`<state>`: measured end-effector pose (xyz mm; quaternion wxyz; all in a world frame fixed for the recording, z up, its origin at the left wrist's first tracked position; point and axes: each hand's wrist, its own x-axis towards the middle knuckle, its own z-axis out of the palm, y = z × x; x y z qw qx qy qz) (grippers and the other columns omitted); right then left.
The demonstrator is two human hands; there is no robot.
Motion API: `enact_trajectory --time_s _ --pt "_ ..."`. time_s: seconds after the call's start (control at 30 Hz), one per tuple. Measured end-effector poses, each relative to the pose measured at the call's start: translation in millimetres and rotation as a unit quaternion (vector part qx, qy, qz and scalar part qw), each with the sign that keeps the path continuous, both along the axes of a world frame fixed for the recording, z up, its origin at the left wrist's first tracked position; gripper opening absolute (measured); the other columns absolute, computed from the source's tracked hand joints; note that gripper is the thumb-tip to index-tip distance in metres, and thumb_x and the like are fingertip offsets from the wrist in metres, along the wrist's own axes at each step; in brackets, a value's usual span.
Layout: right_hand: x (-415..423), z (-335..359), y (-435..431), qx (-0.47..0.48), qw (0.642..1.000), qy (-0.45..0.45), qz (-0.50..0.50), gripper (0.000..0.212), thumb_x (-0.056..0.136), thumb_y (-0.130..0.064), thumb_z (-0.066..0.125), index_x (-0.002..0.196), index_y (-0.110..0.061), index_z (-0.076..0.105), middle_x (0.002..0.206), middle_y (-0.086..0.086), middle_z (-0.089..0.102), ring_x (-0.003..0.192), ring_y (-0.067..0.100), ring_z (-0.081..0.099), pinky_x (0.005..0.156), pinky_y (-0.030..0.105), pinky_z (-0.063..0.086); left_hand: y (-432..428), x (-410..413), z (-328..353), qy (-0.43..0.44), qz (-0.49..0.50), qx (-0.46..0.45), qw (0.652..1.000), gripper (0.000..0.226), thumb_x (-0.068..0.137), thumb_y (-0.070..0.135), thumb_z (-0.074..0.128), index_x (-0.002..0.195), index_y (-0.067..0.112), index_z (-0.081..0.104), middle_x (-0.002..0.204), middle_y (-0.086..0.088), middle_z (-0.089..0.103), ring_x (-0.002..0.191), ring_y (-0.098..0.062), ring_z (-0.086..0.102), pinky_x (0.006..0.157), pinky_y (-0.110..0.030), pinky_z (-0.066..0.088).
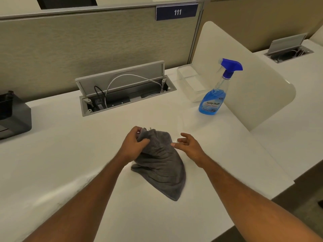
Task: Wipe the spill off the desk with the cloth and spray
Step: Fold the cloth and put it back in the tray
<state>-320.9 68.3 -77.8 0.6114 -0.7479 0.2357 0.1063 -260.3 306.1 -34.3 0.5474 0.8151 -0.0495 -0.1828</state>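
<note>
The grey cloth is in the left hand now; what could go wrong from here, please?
1. The left hand grips only a bunched corner of the cloth; crumpled like this, it may smear rather than lift liquid.
2. The cable box behind it stands open; spray mist or pushed liquid could get inside it.
3. The spray bottle stands upright to the right; a wide sweep might tip it.

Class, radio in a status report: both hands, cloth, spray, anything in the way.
Left hand grips grey cloth on desk. Right hand empty, fingers spread, beside it. Spray bottle upright, untouched, far right. Nothing blocks the bottle.
</note>
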Motion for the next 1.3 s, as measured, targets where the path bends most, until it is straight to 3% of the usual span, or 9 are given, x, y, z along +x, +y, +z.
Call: enact_trajectory --time_s 0.13,0.27,0.5,0.67,0.77,0.9,1.03,1.17,1.3 --pt "2 15 -2 0.074 0.995 0.007 0.060 0.100 0.065 -0.042 0.086 0.149 -0.021 0.035 0.143 0.005 0.053 0.134 0.022 0.048 0.089 0.024 0.044 -4 -9 43 -0.031 -0.063 -0.055 0.996 0.030 0.088 0.015 0.065 0.115 0.016 0.051 0.106 -0.003 0.058 0.094 -0.017 0.059 0.072 -0.021 0.049" --pt "-1 34 7 0.148 0.984 0.007 0.101 0.121 0.041 -0.055 0.094 0.144 -0.027 0.038 0.130 0.000 0.063 0.120 0.014 0.059 0.090 0.021 0.048 -2 -12 88 -0.072 -0.126 -0.094 0.985 0.036 0.077 0.021 0.061 0.112 0.020 0.051 0.102 0.000 0.058 0.091 -0.012 0.060 0.071 -0.022 0.051" --pt "-9 65 30 0.264 0.950 0.021 0.164 0.070 0.059 -0.036 0.088 0.119 -0.008 0.065 0.117 0.007 0.072 0.111 0.021 0.066 0.091 0.028 0.054 11 -9 150 -0.077 -0.175 -0.158 0.969 0.039 0.076 0.009 0.066 0.112 0.021 0.056 0.095 0.009 0.065 0.091 -0.010 0.062 0.077 -0.027 0.051" --pt "-8 105 44 0.276 0.946 0.025 0.170 0.039 0.071 -0.009 0.074 0.109 -0.011 0.067 0.106 0.003 0.075 0.100 0.020 0.069 0.084 0.029 0.057 15 -5 190 -0.130 -0.234 -0.095 0.959 0.034 0.092 0.017 0.060 0.126 0.016 0.064 0.116 -0.006 0.070 0.113 -0.026 0.064 0.099 -0.045 0.051" --pt "-9 120 53 0.297 0.945 -0.009 0.133 0.030 0.081 0.006 0.067 0.105 -0.011 0.068 0.098 0.002 0.077 0.093 0.018 0.071 0.078 0.028 0.058 19 -3 203 -0.182 -0.223 -0.035 0.957 0.030 0.098 0.021 0.056 0.126 0.020 0.066 0.117 0.000 0.071 0.114 -0.020 0.064 0.102 -0.046 0.050" --pt "-11 130 64 0.291 0.953 -0.058 0.058 0.026 0.085 0.006 0.066 0.104 -0.011 0.069 0.096 0.003 0.077 0.094 0.022 0.070 0.080 0.031 0.059 27 2 207 -0.245 -0.124 0.015 0.961 0.024 0.102 0.018 0.052 0.118 0.021 0.070 0.107 0.005 0.073 0.103 -0.010 0.067 0.096 -0.043 0.054" --pt "-16 140 72 0.307 0.946 -0.096 0.046 0.028 0.081 0.011 0.066 0.099 -0.010 0.073 0.098 0.008 0.076 0.090 0.023 0.071 0.079 0.033 0.059 39 9 198 -0.250 -0.071 0.034 0.965 0.031 0.103 0.027 0.048 0.131 0.034 0.062 0.121 0.011 0.068 0.117 -0.005 0.059 0.106 -0.040 0.047" --pt "-24 147 76 0.375 0.918 -0.108 0.071 0.028 0.076 0.001 0.068 0.095 -0.016 0.080 0.102 0.009 0.075 0.093 0.023 0.072 0.082 0.035 0.059 36 0 210 -0.236 -0.082 -0.031 0.968 0.044 0.104 0.015 0.045 0.143 0.035 0.047 0.131 0.010 0.059 0.121 -0.001 0.055 0.103 -0.020 0.045" --pt "-29 151 81 0.415 0.899 -0.120 0.066 0.031 0.074 -0.002 0.065 0.097 -0.016 0.080 0.105 0.009 0.075 0.096 0.023 0.072 0.086 0.037 0.058 37 -2 222 -0.238 -0.096 -0.003 0.967 0.032 0.102 0.027 0.050 0.134 0.024 0.050 0.120 -0.003 0.064 0.114 -0.019 0.061 0.097 -0.045 0.054"
